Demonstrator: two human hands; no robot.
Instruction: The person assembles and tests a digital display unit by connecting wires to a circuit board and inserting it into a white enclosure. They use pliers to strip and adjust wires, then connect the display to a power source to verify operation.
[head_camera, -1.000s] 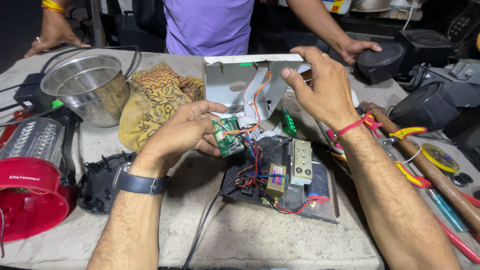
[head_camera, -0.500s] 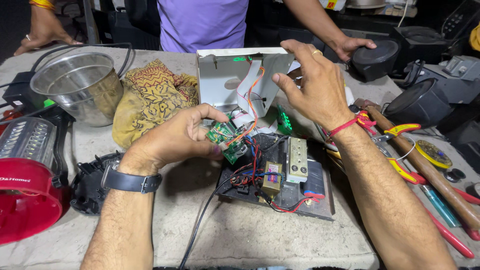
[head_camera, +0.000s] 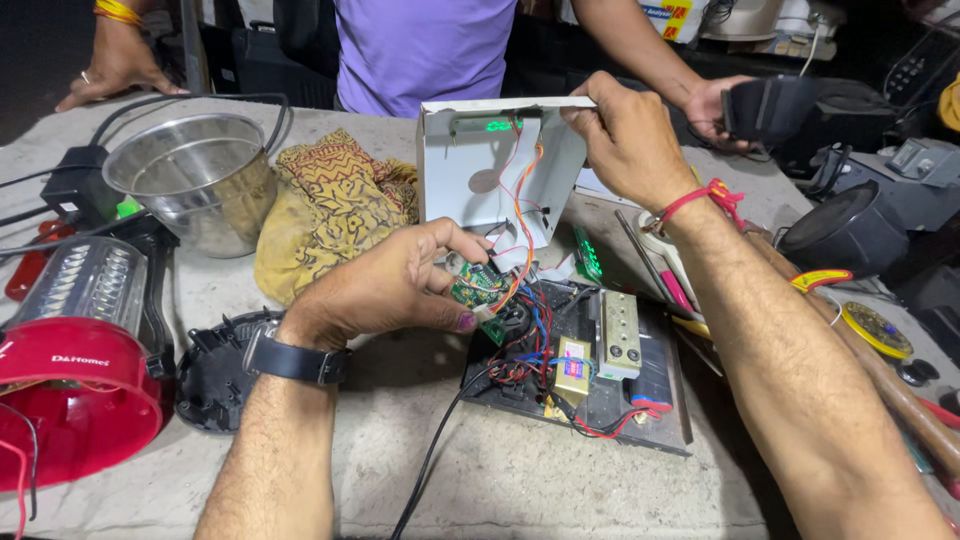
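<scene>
My left hand (head_camera: 395, 285) pinches a small green circuit board (head_camera: 476, 287) with coloured wires running off it. My right hand (head_camera: 625, 140) grips the top edge of a white metal casing (head_camera: 470, 180) and holds it upright; a green display glows inside it. Orange and white wires run from the casing down to the board. Below lies a dark base plate (head_camera: 610, 415) carrying a transformer, a cream component block and red, blue and black wiring.
A steel pot (head_camera: 195, 180) and a yellow patterned cloth (head_camera: 325, 205) sit at the left. A red lantern (head_camera: 75, 360) and a black round part (head_camera: 210, 375) lie near the front left. Tools and black speakers (head_camera: 845, 235) crowd the right. Another person in a purple shirt (head_camera: 425, 45) stands across the table.
My right hand has lifted the white casing from tilted to upright and now grips its top edge. My left hand stays on the green board.
</scene>
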